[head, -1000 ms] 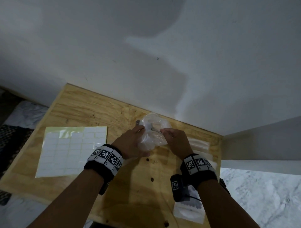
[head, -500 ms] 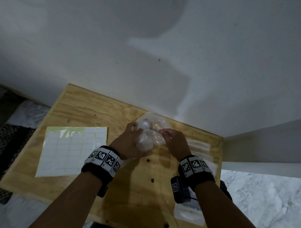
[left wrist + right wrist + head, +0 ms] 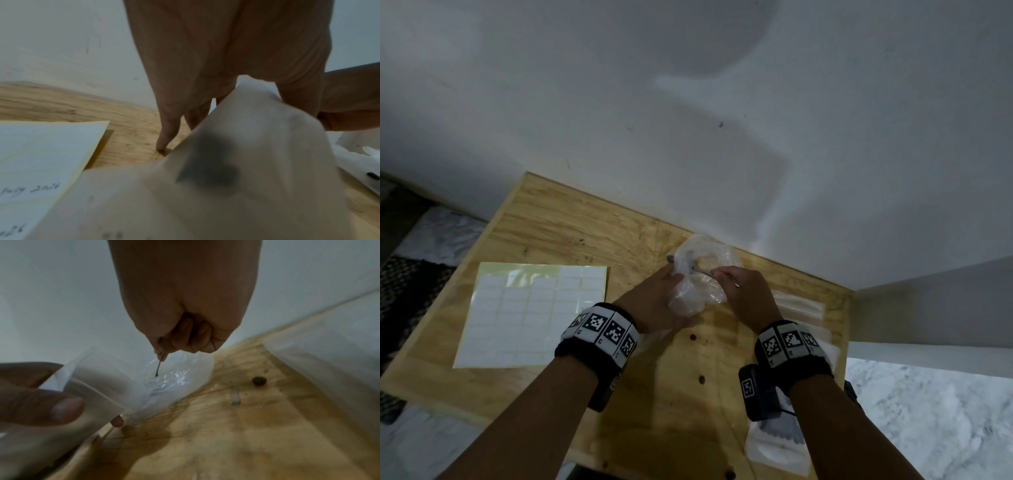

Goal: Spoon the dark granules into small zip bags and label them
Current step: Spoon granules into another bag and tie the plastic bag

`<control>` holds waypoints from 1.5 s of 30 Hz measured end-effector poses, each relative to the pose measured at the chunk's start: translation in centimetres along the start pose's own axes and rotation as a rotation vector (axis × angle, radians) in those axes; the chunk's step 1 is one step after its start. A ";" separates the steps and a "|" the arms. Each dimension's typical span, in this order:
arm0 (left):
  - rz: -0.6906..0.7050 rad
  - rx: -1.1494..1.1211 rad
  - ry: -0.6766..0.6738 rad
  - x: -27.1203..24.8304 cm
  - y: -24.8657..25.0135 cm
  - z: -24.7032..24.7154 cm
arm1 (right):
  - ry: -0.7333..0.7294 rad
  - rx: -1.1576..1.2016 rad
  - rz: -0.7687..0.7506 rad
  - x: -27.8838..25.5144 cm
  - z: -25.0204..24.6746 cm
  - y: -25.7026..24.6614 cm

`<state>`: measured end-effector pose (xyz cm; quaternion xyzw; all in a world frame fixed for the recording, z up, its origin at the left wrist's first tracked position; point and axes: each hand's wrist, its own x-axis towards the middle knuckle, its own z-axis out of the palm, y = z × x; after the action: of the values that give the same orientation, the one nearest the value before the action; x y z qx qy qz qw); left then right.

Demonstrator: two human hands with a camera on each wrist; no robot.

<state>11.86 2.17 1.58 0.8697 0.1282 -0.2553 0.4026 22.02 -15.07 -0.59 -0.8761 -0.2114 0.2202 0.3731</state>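
Note:
A large clear plastic bag (image 3: 709,257) lies at the back middle of the wooden table (image 3: 671,394). My right hand (image 3: 739,291) pinches the thin metal handle of a spoon (image 3: 158,368), and the spoon's head is down inside that bag (image 3: 180,379). My left hand (image 3: 661,298) holds a small zip bag (image 3: 92,386) upright right next to the large bag, thumb on its front. A dark patch of granules (image 3: 207,170) shows blurred through the small bag (image 3: 246,138). The spoon's bowl is hidden by crumpled plastic.
A sheet of white labels (image 3: 534,315) lies at the left, with handwriting on some (image 3: 30,190). A stack of empty zip bags (image 3: 798,306) lies at the right by the wall. A white packet (image 3: 777,445) sits at the front right edge. The wall stands just behind the table.
Both hands stay at the large bag. The left hand has shifted slightly against it with the small bag, and the spoon remains inside.

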 end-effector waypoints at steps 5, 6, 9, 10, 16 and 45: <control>0.015 -0.022 -0.007 -0.4 0.2 -0.2 | 0.020 0.194 0.144 -0.7 0.4 0.1; 0.021 -0.030 0.000 -0.3 0.1 -0.1 | 0.023 0.248 0.183 -0.8 0.3 0.0; 0.015 -0.057 0.017 -0.4 0.1 0.0 | 0.026 0.346 0.258 -0.9 -0.1 -0.1; 0.008 -0.070 0.015 -0.5 0.1 0.0 | 0.026 0.350 0.269 -0.9 -0.2 0.0; 0.004 -0.132 0.022 -0.7 -0.5 0.2 | 0.031 0.325 0.230 -1.2 -0.6 0.2; 0.049 -0.160 0.125 -0.1 -0.9 0.3 | 0.070 0.284 0.224 -2.0 -1.2 1.2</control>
<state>11.30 2.57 0.88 0.8518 0.1518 -0.1797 0.4681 21.30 -17.62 -0.28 -0.8398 -0.0661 0.2575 0.4734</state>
